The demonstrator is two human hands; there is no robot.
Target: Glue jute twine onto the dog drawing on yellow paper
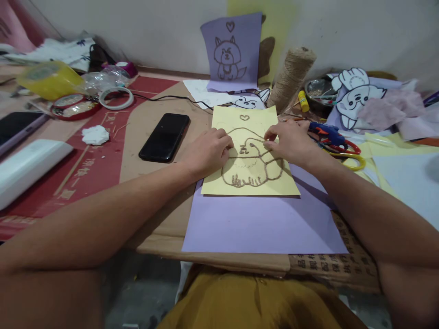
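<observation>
A yellow sheet (252, 188) lies on a larger purple sheet (264, 228) in front of me. Brown twine (252, 184) forms an animal's outline on the yellow sheet, with a small heart above it. My left hand (210, 153) rests on the sheet's left side, fingers curled and close together; anything under its fingertips is hidden. At the upper right of the figure, my right hand (291, 140) is closed in a pinch, with a strand of twine running from the drawing to its fingertips.
A black phone (164, 137) lies left of the sheets. Behind stand a twine spool (291, 75) and a purple card (233, 52) with a twine fox. Scissors (346, 157), a glue stick (303, 101) and paper cutouts (360, 98) crowd the right. Tape rolls (116, 98) sit at left.
</observation>
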